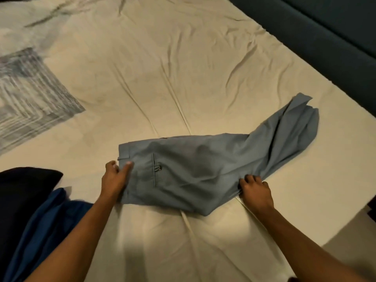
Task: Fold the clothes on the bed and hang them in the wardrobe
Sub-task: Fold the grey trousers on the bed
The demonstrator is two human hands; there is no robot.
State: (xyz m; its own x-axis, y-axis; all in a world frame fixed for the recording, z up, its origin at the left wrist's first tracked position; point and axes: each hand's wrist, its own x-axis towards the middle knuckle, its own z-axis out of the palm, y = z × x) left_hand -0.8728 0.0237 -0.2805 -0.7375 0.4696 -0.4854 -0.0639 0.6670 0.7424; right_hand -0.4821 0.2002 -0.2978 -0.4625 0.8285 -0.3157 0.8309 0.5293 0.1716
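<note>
A pair of grey-blue trousers (199, 167) lies across the cream bed sheet (162, 78), waistband to the left, legs folded together and trailing up to the right. My left hand (115, 178) pinches the waistband edge, thumb on top of the cloth. My right hand (256, 192) grips the bunched fabric at the near right edge of the trousers, fingers curled into it. A back pocket with a button loop shows near the waistband.
A dark garment (24, 192) and a blue garment (44, 226) lie at the near left on the bed. A grey patterned blanket (30, 94) covers the far left. A dark teal headboard (325, 37) runs along the far right. The floor shows at the near right.
</note>
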